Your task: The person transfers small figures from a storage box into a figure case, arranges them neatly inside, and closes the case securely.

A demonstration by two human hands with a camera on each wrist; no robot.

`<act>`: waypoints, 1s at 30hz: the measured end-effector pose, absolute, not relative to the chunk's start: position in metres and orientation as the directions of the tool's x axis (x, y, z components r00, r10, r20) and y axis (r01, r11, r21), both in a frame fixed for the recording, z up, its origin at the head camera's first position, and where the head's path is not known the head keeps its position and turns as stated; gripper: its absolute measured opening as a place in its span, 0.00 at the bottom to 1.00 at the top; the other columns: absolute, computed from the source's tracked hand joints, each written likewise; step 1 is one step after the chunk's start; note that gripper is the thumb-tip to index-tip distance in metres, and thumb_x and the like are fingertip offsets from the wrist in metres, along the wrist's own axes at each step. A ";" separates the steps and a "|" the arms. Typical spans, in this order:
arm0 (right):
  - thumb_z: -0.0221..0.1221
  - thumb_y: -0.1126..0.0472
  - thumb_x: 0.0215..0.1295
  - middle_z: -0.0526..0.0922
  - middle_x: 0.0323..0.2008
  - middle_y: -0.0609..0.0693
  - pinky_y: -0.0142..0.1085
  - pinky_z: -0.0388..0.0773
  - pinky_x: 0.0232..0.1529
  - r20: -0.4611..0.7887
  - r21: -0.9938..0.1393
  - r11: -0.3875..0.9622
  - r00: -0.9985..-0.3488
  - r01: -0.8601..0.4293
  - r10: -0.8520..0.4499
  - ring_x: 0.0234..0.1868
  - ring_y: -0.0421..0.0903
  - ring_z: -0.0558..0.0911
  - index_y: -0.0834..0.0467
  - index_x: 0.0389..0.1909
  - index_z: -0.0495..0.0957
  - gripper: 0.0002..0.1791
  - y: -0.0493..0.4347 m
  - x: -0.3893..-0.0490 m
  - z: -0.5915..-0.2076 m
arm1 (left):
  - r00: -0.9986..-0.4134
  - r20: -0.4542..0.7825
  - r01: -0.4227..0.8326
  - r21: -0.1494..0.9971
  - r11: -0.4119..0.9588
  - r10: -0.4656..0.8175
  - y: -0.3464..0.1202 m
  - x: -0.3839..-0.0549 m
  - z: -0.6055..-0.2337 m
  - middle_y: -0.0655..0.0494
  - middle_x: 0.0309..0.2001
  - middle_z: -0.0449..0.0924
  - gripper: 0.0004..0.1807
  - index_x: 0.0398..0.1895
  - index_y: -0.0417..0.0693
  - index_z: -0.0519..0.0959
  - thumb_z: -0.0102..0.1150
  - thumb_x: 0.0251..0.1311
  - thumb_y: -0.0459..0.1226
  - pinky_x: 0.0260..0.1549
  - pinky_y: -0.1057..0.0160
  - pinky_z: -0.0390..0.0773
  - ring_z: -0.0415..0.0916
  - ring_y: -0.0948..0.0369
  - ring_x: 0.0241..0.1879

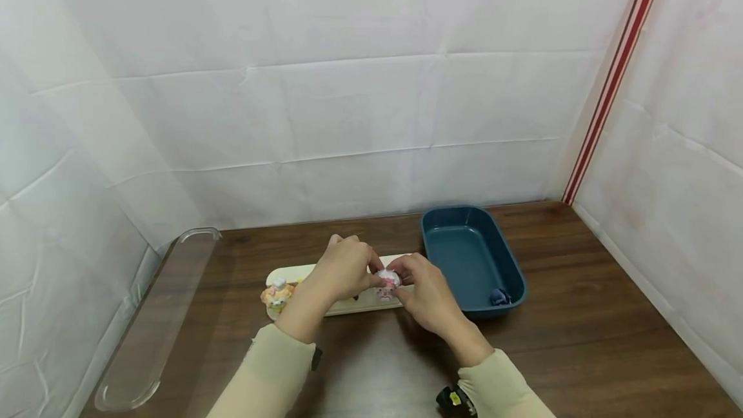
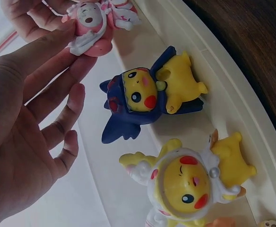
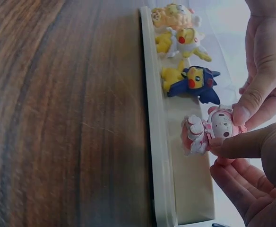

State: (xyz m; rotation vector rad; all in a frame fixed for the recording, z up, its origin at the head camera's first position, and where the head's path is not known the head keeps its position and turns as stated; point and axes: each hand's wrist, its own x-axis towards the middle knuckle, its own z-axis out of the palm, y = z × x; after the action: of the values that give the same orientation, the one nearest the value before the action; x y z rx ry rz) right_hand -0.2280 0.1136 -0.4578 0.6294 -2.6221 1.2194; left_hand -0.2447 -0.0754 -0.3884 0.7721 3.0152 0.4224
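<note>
Both hands meet at a pink-and-white figurine (image 1: 387, 284) with a round head, held over the right half of a long cream tray (image 3: 185, 189). My left hand (image 1: 346, 268) pinches its head between thumb and fingers. From the other side, my right hand (image 1: 428, 293) grips it, thumb across the front of the body. Beside it in the tray are a yellow figurine in a dark blue hooded costume (image 2: 133, 101) and a winking yellow one in a white costume (image 2: 183, 182). An orange-and-white figurine (image 1: 277, 294) occupies the tray's left end.
Right of the cream tray stands a deep teal bin (image 1: 464, 257) with a small dark blue item (image 1: 500, 297) in its near right corner. A long transparent cover (image 1: 165, 315) lies along the left of the brown wooden table (image 1: 586, 315). White sheeting (image 1: 348, 108) encloses the back and sides.
</note>
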 end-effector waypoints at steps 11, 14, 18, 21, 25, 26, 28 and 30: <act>0.74 0.69 0.56 0.80 0.41 0.43 0.38 0.83 0.43 0.369 -0.590 0.651 -0.876 -0.478 -0.310 0.40 0.41 0.83 0.48 0.45 0.81 0.20 0.102 -0.226 -0.465 | -0.884 0.067 0.465 0.206 0.861 0.462 -0.079 -0.241 -0.395 0.66 0.32 0.89 0.08 0.33 0.56 0.91 0.77 0.57 0.48 0.56 0.44 0.66 0.77 0.57 0.46; 0.75 0.69 0.55 0.79 0.40 0.42 0.36 0.81 0.42 0.371 -0.576 0.661 -0.875 -0.480 -0.312 0.39 0.40 0.82 0.47 0.45 0.81 0.21 0.100 -0.227 -0.467 | -0.883 0.088 0.470 0.191 0.862 0.462 -0.080 -0.240 -0.395 0.67 0.30 0.87 0.06 0.31 0.57 0.91 0.78 0.56 0.46 0.57 0.44 0.67 0.77 0.58 0.43; 0.75 0.69 0.54 0.79 0.39 0.43 0.36 0.81 0.41 0.376 -0.569 0.665 -0.873 -0.483 -0.311 0.39 0.40 0.82 0.48 0.44 0.80 0.21 0.098 -0.229 -0.469 | -0.880 0.103 0.475 0.169 0.863 0.464 -0.080 -0.240 -0.396 0.67 0.27 0.85 0.06 0.30 0.57 0.90 0.78 0.55 0.45 0.57 0.44 0.67 0.76 0.59 0.40; 0.75 0.69 0.54 0.79 0.39 0.44 0.38 0.81 0.42 0.380 -0.566 0.664 -0.869 -0.490 -0.317 0.39 0.40 0.82 0.48 0.43 0.79 0.21 0.097 -0.230 -0.470 | -0.880 0.103 0.474 0.168 0.864 0.463 -0.080 -0.239 -0.397 0.68 0.25 0.83 0.07 0.29 0.57 0.89 0.78 0.56 0.47 0.57 0.43 0.66 0.75 0.59 0.39; 0.74 0.70 0.55 0.78 0.39 0.45 0.38 0.81 0.42 0.378 -0.555 0.670 -0.867 -0.493 -0.324 0.39 0.41 0.81 0.48 0.42 0.79 0.20 0.095 -0.230 -0.471 | -0.883 0.099 0.470 0.175 0.865 0.459 -0.081 -0.238 -0.399 0.68 0.24 0.80 0.10 0.27 0.58 0.86 0.78 0.56 0.48 0.56 0.43 0.66 0.73 0.59 0.37; 0.74 0.70 0.55 0.78 0.39 0.45 0.37 0.81 0.42 0.379 -0.551 0.673 -0.866 -0.494 -0.325 0.39 0.41 0.81 0.48 0.42 0.79 0.20 0.095 -0.231 -0.472 | -0.884 0.098 0.467 0.172 0.867 0.457 -0.081 -0.238 -0.399 0.69 0.24 0.80 0.10 0.27 0.59 0.85 0.78 0.56 0.48 0.56 0.43 0.66 0.73 0.60 0.37; 0.74 0.70 0.55 0.78 0.39 0.46 0.37 0.81 0.42 0.381 -0.544 0.676 -0.864 -0.498 -0.329 0.38 0.40 0.80 0.49 0.42 0.79 0.20 0.094 -0.231 -0.472 | -0.887 0.096 0.462 0.170 0.870 0.452 -0.081 -0.238 -0.399 0.68 0.24 0.80 0.11 0.26 0.59 0.85 0.78 0.55 0.49 0.57 0.43 0.66 0.73 0.60 0.36; 0.74 0.70 0.55 0.79 0.39 0.46 0.37 0.81 0.41 0.382 -0.541 0.677 -0.863 -0.499 -0.331 0.38 0.40 0.80 0.49 0.42 0.79 0.19 0.093 -0.232 -0.472 | -0.889 0.094 0.457 0.167 0.873 0.448 -0.082 -0.239 -0.399 0.68 0.24 0.80 0.10 0.27 0.58 0.85 0.78 0.55 0.48 0.57 0.43 0.66 0.73 0.60 0.36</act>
State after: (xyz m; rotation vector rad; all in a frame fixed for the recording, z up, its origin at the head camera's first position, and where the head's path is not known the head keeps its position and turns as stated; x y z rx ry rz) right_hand -0.2320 0.0932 -0.4718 0.6658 -2.6391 0.9615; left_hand -0.2386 -0.0815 -0.3989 0.7474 3.0909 0.2962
